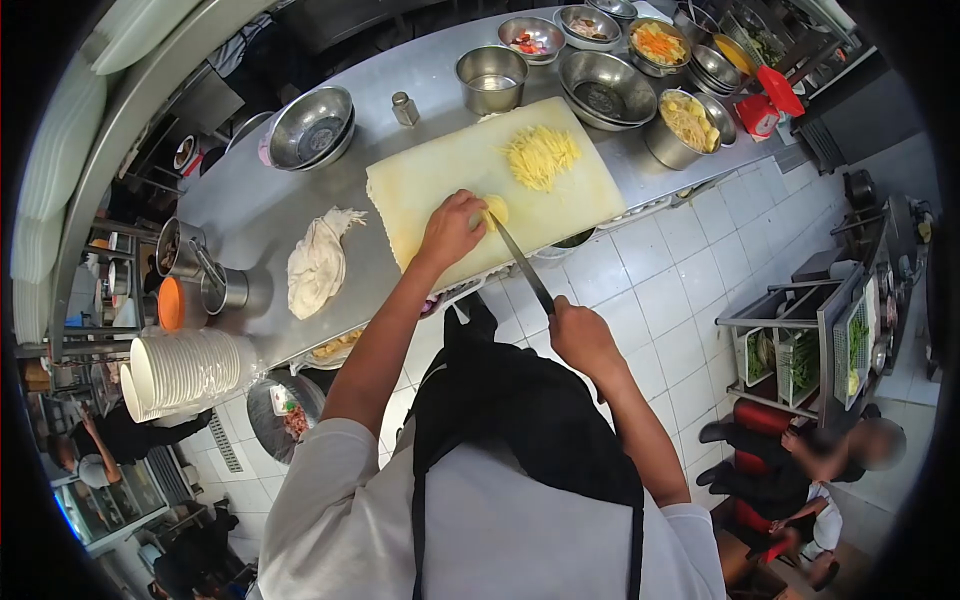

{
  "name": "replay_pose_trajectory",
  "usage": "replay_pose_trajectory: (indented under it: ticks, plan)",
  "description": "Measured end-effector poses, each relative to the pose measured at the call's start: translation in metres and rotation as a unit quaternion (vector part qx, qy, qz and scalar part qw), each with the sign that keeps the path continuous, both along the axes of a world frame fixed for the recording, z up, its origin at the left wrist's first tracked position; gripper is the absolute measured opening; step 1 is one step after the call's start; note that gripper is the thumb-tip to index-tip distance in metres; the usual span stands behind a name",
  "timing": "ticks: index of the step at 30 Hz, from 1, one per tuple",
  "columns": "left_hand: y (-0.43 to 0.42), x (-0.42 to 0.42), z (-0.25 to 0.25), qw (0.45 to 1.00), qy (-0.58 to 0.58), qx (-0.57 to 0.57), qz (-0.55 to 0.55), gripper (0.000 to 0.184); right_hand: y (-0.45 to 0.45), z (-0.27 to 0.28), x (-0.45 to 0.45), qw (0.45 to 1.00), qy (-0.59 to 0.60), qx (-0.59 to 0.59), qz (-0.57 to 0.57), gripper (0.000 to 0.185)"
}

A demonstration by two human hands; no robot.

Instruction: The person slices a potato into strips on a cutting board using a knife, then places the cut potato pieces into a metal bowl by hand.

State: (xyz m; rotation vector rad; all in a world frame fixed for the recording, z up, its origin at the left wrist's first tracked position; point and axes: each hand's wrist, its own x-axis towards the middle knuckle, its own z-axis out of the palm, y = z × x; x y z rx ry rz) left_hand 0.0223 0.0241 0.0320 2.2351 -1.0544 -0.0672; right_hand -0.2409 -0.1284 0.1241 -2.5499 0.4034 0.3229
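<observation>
A white cutting board (410, 205) lies on the steel table. My left hand (455, 228) rests on it with bent fingers pressed on a yellow, peeled potato-like piece (496, 208). In my right hand (583, 340) is the handle of a kitchen knife (524, 264). The blade points away from me, and its tip end meets the yellow piece beside my left fingertips. Farther up the board, to the right, sits a heap of thin yellow strips (541, 157). Part of the yellow piece is hidden by my left fingers.
A crumpled white cloth (318, 265) and a small shaker (404, 109) are on the table (375, 125). Steel bowls (608, 88) and a pot (491, 80) line the far side. Stacked white containers (190, 372) stand at the left. Other people (800, 460) are in the background.
</observation>
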Motion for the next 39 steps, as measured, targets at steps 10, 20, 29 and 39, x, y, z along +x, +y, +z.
replay_pose_trajectory:
  ticks: [10,20,29,39]
  plan:
    - [-0.001,-0.001,0.001,1.000,-0.009,0.001,0.005,0.029,0.000,0.001,0.006,0.999,0.031,-0.026,0.019,0.014]
    - [0.005,0.009,0.011,0.995,-0.066,0.026,-0.072,0.020,0.002,-0.005,0.007,0.996,0.064,-0.058,0.035,0.016]
    - [0.026,0.020,0.020,0.988,-0.085,0.065,-0.107,0.011,-0.006,-0.010,0.005,0.997,0.059,-0.046,0.028,0.017]
    - [0.013,-0.023,0.008,0.991,0.085,0.011,0.107,0.030,-0.003,-0.027,0.019,0.998,0.010,-0.060,0.030,0.016]
